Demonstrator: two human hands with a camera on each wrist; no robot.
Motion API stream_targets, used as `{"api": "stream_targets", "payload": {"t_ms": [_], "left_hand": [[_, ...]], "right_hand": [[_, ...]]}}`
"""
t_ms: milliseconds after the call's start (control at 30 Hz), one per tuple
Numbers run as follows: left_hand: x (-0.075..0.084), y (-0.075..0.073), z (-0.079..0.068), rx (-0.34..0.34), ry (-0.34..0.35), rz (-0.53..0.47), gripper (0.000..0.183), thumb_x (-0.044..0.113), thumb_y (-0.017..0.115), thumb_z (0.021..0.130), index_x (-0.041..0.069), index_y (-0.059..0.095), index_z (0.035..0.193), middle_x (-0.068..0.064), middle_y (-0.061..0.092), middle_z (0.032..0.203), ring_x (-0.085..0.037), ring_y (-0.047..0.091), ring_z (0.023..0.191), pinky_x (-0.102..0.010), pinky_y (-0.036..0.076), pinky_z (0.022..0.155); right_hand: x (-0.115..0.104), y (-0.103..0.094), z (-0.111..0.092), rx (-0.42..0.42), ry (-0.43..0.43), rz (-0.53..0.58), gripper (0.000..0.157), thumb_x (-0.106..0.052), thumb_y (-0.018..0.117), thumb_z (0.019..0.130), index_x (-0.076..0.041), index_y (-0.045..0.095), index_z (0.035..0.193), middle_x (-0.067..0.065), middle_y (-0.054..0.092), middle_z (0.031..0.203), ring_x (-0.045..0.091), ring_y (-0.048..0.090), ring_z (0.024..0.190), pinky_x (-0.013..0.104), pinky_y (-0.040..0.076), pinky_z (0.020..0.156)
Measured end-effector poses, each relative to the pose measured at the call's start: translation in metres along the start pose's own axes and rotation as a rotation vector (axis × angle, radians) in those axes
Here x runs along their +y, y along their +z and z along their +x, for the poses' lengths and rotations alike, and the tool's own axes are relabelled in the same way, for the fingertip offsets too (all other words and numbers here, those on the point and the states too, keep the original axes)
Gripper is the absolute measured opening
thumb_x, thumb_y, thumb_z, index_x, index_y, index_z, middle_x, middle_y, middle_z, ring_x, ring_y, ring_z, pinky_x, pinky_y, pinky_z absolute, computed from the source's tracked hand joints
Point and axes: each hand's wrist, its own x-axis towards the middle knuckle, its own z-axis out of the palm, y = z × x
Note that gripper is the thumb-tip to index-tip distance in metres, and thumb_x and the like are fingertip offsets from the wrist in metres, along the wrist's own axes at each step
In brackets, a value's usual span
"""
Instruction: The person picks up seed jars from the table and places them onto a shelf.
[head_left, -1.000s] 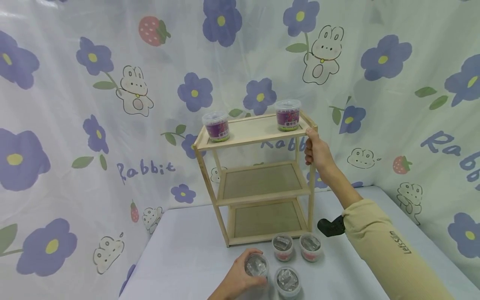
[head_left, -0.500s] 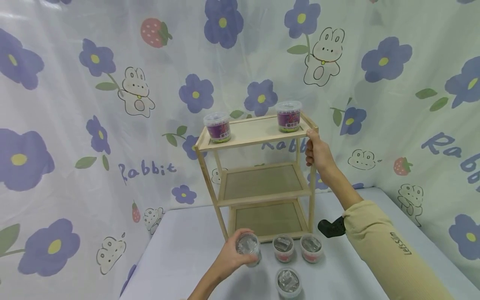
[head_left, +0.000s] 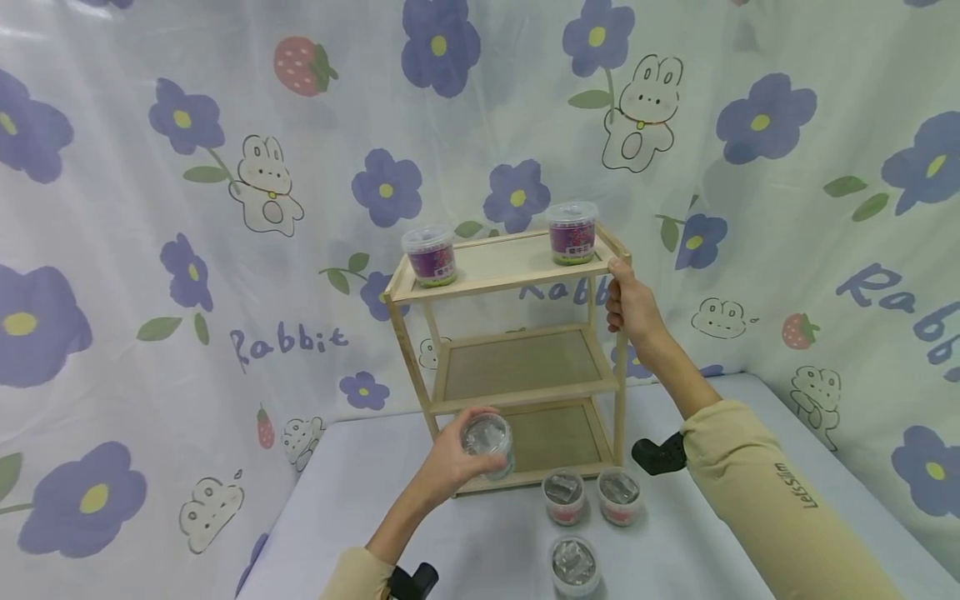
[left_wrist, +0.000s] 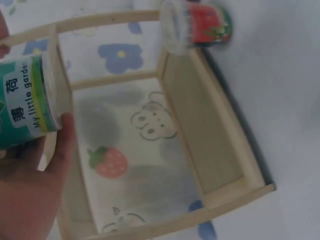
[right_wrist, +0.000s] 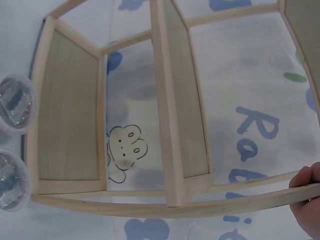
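While the wooden rack (head_left: 525, 396) is steadied by the right hand (head_left: 632, 308), its fingers curled round the front right post, a green-labelled tub (head_left: 491, 433) is gripped in the left hand (head_left: 450, 462) — held above the surface (head_left: 337, 500), before the left end of the bottom shelf (head_left: 555, 442). Two purple-labelled tubs have already been placed on the top shelf (head_left: 502, 260), one at the left (head_left: 430, 258), one at the right (head_left: 573, 236). The held tub is not yet set down, and three more are left on the surface: two red-labelled tubs (head_left: 564, 497) close before the rack, and a nearer tub (head_left: 574, 567). Access to the bottom shelf's right side could be hindered by that pair — behind, a rabbit-and-flower curtain (head_left: 247, 233) is hung
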Motion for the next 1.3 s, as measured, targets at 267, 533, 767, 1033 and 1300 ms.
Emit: {"api": "stream_targets", "payload": {"t_ms": [267,533,767,1033,1300], "left_hand": [[0.023,-0.002,0.027,-0.01,0.037,-0.001,0.063,0.027,0.079,0.075,0.013,0.056,0.132,-0.011,0.062,0.124,-0.024,0.059,0.1,-0.04,0.05,0.081],[0.039,0.003,0.062,-0.045,0.068,0.029,0.067,0.033,0.077,0.077,0.01,0.054,0.136,-0.011,0.063,0.123,-0.026,0.06,0.103,-0.04,0.052,0.084],[0.051,0.01,0.1,-0.019,0.097,0.054,0.068,0.034,0.075,0.077,0.011,0.054,0.137,-0.008,0.06,0.129,-0.025,0.058,0.109,-0.042,0.05,0.089],[0.06,0.023,0.135,-0.011,0.069,0.026,0.062,0.033,0.077,0.08,0.016,0.056,0.136,-0.005,0.058,0.13,-0.023,0.056,0.111,-0.041,0.049,0.091],[0.059,0.043,0.164,0.0,-0.018,0.004,0.067,0.036,0.076,0.082,0.017,0.051,0.141,-0.005,0.053,0.139,-0.023,0.052,0.12,-0.043,0.046,0.098]], "right_hand": [[0.001,0.0,0.001,-0.002,-0.003,0.011,0.052,-0.057,0.037,0.099,-0.016,0.03,0.069,-0.009,0.027,0.055,0.009,0.025,0.052,0.027,0.031,0.058],[0.002,-0.002,0.001,0.009,-0.004,0.022,0.052,-0.057,0.038,0.099,-0.016,0.03,0.068,-0.009,0.027,0.054,0.008,0.025,0.052,0.027,0.031,0.058],[0.002,-0.001,0.001,-0.005,0.004,0.026,0.051,-0.057,0.038,0.099,-0.017,0.031,0.068,-0.009,0.027,0.054,0.009,0.025,0.052,0.028,0.03,0.059],[0.0,0.001,0.001,-0.009,-0.003,0.015,0.051,-0.057,0.038,0.1,-0.016,0.031,0.069,-0.008,0.027,0.056,0.01,0.026,0.053,0.03,0.029,0.059],[0.0,0.001,0.001,0.005,0.006,-0.005,0.051,-0.057,0.037,0.1,-0.016,0.033,0.071,-0.008,0.029,0.057,0.011,0.027,0.055,0.031,0.03,0.06]]}}
